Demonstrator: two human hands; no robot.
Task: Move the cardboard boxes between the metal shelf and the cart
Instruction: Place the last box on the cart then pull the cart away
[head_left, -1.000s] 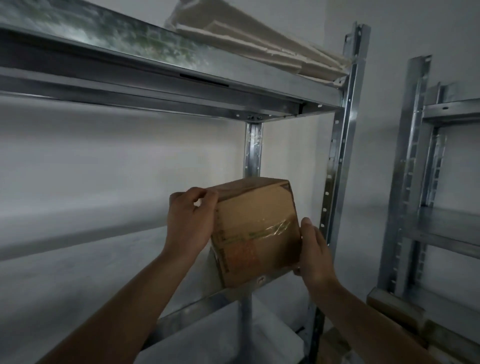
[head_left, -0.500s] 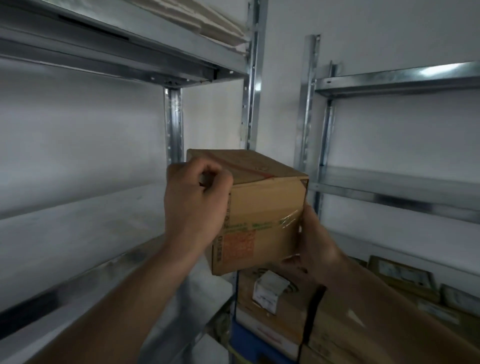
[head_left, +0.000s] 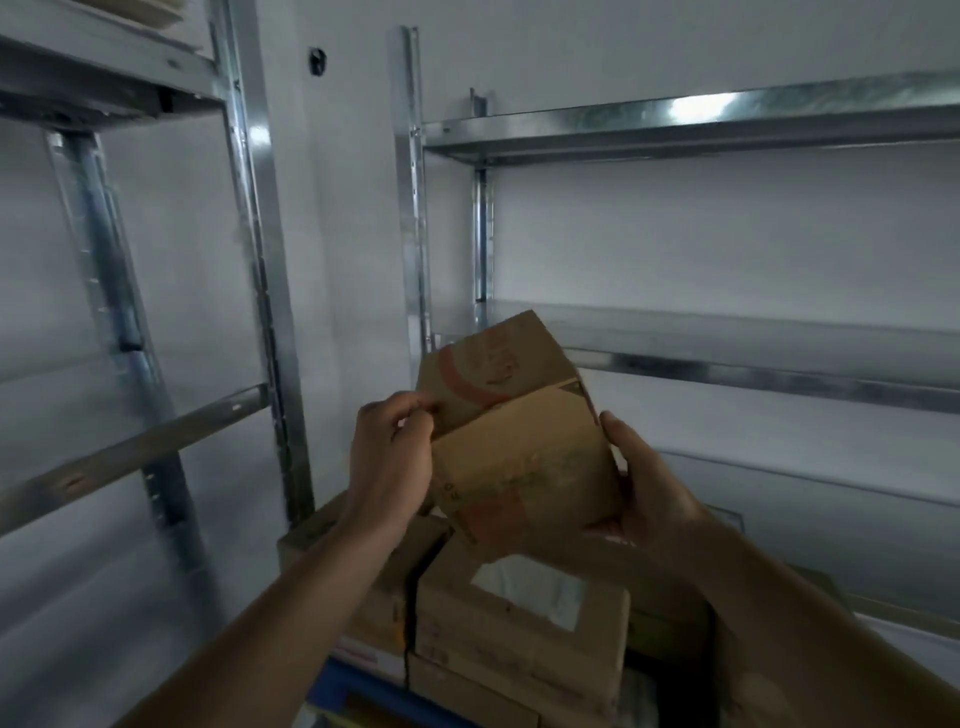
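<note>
I hold a small brown cardboard box (head_left: 519, 431) with red print in the air, tilted, in the middle of the view. My left hand (head_left: 392, 457) grips its left edge and my right hand (head_left: 644, 493) cups its right side and bottom. Directly below it several stacked cardboard boxes (head_left: 519, 623) sit on a cart whose blue edge (head_left: 363, 686) shows at the bottom. The metal shelf (head_left: 135, 447) that the box came off stands at the left.
A second metal shelf unit (head_left: 727, 353) with bare boards fills the right side against a white wall. Its upright posts (head_left: 413, 208) rise just behind the box. One stacked box carries a white label (head_left: 530, 587).
I have swung the box from the left shelf to the right and down; it now hangs over the stacked boxes. The view turned right with it, and the box has tipped back.
</note>
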